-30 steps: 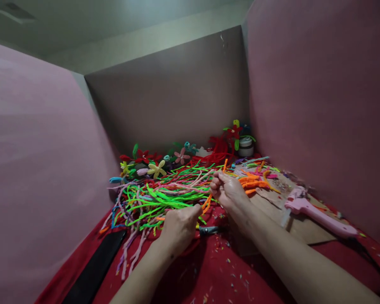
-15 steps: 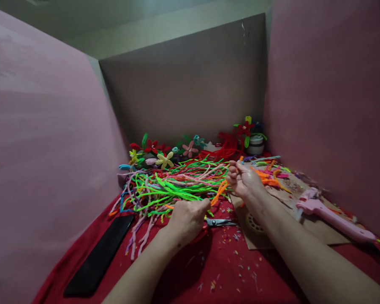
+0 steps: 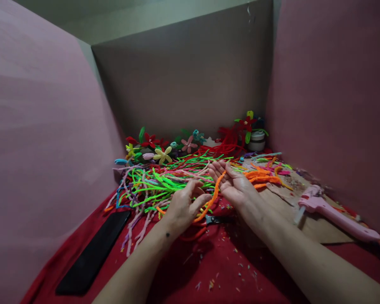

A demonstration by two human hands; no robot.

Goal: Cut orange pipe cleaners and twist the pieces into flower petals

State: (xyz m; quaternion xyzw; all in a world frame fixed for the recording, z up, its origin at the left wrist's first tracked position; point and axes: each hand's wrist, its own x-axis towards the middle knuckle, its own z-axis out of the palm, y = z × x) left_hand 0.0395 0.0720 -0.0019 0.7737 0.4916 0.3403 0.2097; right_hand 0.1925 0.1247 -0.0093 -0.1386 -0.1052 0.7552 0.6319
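An orange pipe cleaner (image 3: 215,194) curves down from my right hand (image 3: 236,185), which is turned palm up. Its upper end sits against the palm and fingers. The fingers are stretched out, with the thumb beside the strand. My left hand (image 3: 184,207) is just to the left, fingers loosely bent and thumb apart, close to the strand's lower part. Below the hands, scissors (image 3: 211,220) with red handles lie on the red cloth (image 3: 190,270), partly covered. Green and pink pipe cleaners (image 3: 164,185) spread out behind my left hand. More orange pipe cleaners (image 3: 261,176) lie right of my right hand.
A pink glue gun (image 3: 334,213) rests on cardboard (image 3: 283,211) at right. A black phone-like slab (image 3: 93,253) lies at left. Pipe-cleaner flowers (image 3: 163,155) and a small white pot (image 3: 256,141) stand at the back. Pink panels (image 3: 50,147) enclose the sides.
My right hand has moved left and opened its fingers, palm up. My left hand has loosened its closed grip on the orange strand. The strand now hangs in a curve.
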